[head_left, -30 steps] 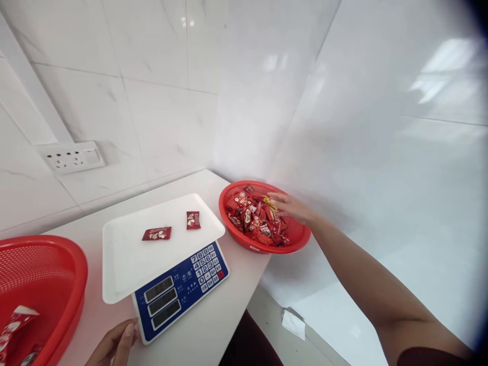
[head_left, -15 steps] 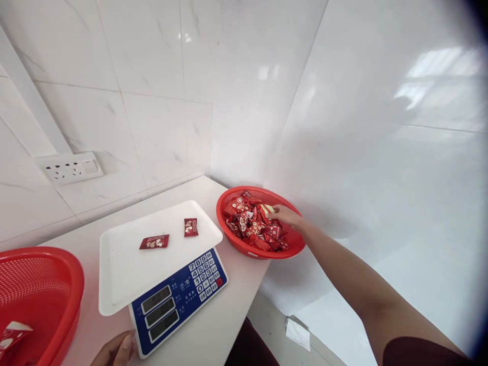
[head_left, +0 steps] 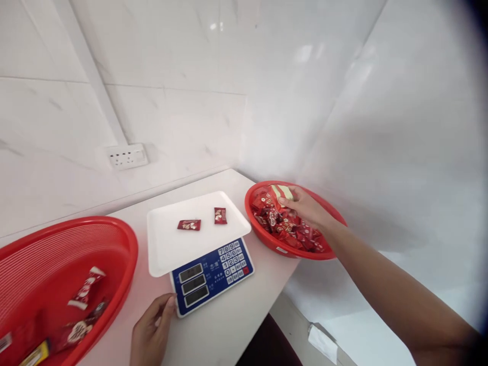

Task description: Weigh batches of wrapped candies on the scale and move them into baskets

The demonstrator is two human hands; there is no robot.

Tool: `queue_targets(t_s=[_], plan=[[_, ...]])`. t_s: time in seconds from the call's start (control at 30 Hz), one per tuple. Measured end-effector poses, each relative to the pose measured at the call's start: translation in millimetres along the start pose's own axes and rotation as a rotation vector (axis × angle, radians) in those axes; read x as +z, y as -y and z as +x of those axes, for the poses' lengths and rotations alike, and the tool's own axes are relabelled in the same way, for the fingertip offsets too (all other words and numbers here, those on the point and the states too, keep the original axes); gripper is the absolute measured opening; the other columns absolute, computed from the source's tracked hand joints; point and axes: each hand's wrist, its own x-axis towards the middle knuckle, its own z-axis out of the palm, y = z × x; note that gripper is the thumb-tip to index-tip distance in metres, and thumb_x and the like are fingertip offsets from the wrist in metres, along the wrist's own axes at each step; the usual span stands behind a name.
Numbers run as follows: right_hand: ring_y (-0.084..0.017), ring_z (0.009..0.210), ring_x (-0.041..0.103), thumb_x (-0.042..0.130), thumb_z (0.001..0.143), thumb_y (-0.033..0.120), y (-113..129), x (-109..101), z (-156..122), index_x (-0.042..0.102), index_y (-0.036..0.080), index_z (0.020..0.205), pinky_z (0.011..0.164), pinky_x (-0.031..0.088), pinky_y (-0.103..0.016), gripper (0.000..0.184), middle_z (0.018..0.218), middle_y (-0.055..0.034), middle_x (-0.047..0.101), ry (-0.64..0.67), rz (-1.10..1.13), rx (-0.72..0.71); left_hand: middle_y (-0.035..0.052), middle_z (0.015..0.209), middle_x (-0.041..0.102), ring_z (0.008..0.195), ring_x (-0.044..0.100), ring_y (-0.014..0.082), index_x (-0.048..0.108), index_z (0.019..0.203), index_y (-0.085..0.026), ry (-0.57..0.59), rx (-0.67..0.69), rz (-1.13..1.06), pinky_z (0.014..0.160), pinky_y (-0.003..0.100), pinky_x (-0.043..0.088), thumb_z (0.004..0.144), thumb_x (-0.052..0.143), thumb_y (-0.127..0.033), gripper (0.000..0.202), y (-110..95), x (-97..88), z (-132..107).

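My right hand (head_left: 307, 209) reaches into a red basket (head_left: 331, 251) full of red-wrapped candies (head_left: 285, 229) at the counter's right corner. Its fingers pinch a red and yellow candy packet (head_left: 280, 192) lifted just above the pile. A blue scale (head_left: 213, 274) with a white tray (head_left: 168, 249) stands in the middle, and two red candies, one (head_left: 189, 224) and another (head_left: 220, 215), lie on the tray. My left hand (head_left: 150, 333) rests on the counter at the scale's front left corner, fingers curled and touching its edge.
A large red basket (head_left: 114, 239) at the left holds a few wrapped candies (head_left: 84, 290). A white wall socket (head_left: 125, 155) sits on the tiled wall behind. The counter ends just right of the small basket, with floor and a paper scrap (head_left: 323, 343) below.
The view has swung left, showing more of the large basket. My right hand closed on a red and yellow packet in the small basket and raised it slightly. My left hand stays by the scale.
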Motion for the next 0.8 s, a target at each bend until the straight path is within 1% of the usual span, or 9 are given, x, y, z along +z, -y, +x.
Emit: queue_targets(t_s=[0.1,0.17,0.27,0.33,0.43,0.5,0.6,0.7,0.8], plan=[[-0.012,0.073,0.061,0.062,0.079,0.027,19.1,46.0,-10.6,0.052,0.023,0.110,0.056,0.052,-0.020,0.033,0.094,-0.0015,0.063,0.271,0.028,-0.007,0.0030,0.075,0.068,0.068,0.063,0.0177,0.066,0.082,-0.020,0.004,0.038,0.008,0.059,0.023,0.051,0.072,0.052,-0.055,0.039,-3.9,2.3,-2.9],[-0.013,0.084,0.062,0.059,0.082,0.026,28.2,73.9,-14.1,0.049,0.023,0.117,0.065,0.054,-0.023,0.037,0.107,-0.0049,0.062,0.410,0.080,0.007,0.0028,0.073,0.067,0.067,0.062,0.0171,0.066,0.082,-0.019,-0.002,0.064,-0.001,0.060,0.023,0.050,0.074,0.052,-0.053,0.037,-3.1,2.7,-4.3],[-0.017,0.102,0.058,0.055,0.085,0.029,34.3,101.7,-14.5,0.037,0.025,0.132,0.078,0.055,-0.030,0.051,0.133,-0.0093,0.047,0.490,0.082,0.012,0.0021,0.069,0.065,0.067,0.061,0.0165,0.065,0.081,-0.018,-0.019,0.082,-0.008,0.061,0.023,0.049,0.077,0.051,-0.050,0.035,-1.5,0.8,-5.6],[-0.020,0.107,0.056,0.054,0.085,0.029,33.1,107.9,-14.9,0.032,0.028,0.137,0.083,0.053,-0.034,0.056,0.142,-0.0093,0.036,0.478,-0.050,-0.010,0.0021,0.069,0.064,0.066,0.061,0.0162,0.064,0.081,-0.018,-0.019,0.085,-0.004,0.060,0.023,0.049,0.078,0.051,-0.049,0.033,-1.4,-0.7,-6.1],[-0.024,0.109,0.055,0.054,0.084,0.025,25.3,99.7,-20.1,0.042,0.028,0.133,0.092,0.047,-0.040,0.050,0.136,-0.0066,0.045,0.442,-0.337,-0.115,0.0024,0.069,0.064,0.067,0.061,0.0160,0.064,0.082,-0.018,-0.009,0.097,-0.015,0.061,0.024,0.049,0.080,0.051,-0.047,0.031,-2.4,-0.9,-6.8],[-0.025,0.112,0.054,0.053,0.083,0.026,18.1,85.3,-26.2,0.049,0.028,0.127,0.096,0.044,-0.040,0.044,0.129,-0.0043,0.053,0.408,-0.482,-0.187,0.0025,0.070,0.065,0.068,0.061,0.0157,0.064,0.082,-0.018,-0.004,0.107,-0.033,0.063,0.024,0.049,0.080,0.051,-0.045,0.030,-3.2,0.7,-7.5],[-0.027,0.115,0.052,0.053,0.083,0.030,6.3,57.0,-34.6,0.051,0.028,0.125,0.097,0.042,-0.040,0.042,0.129,-0.0026,0.054,0.306,-0.665,-0.220,0.0032,0.073,0.066,0.068,0.061,0.0151,0.064,0.081,-0.018,0.013,0.108,-0.050,0.062,0.023,0.048,0.080,0.052,-0.044,0.029,-4.2,3.9,-9.1],[-0.029,0.120,0.047,0.055,0.081,0.030,-7.5,28.6,-38.8,0.049,0.026,0.128,0.102,0.037,-0.041,0.047,0.132,-0.0043,0.050,0.228,-0.841,-0.161,0.0035,0.075,0.067,0.069,0.060,0.0143,0.065,0.084,-0.017,0.020,0.096,-0.049,0.062,0.022,0.048,0.080,0.052,-0.043,0.030,-4.1,5.5,-10.6],[-0.029,0.128,0.038,0.050,0.084,0.037,-21.0,7.7,-41.9,0.046,0.021,0.131,0.106,0.030,-0.041,0.049,0.139,-0.0066,0.043,0.246,-0.936,-0.030,0.0033,0.077,0.067,0.069,0.060,0.0137,0.066,0.087,-0.017,0.016,0.089,-0.048,0.064,0.022,0.048,0.081,0.051,-0.043,0.030,-2.9,5.0,-11.0]])
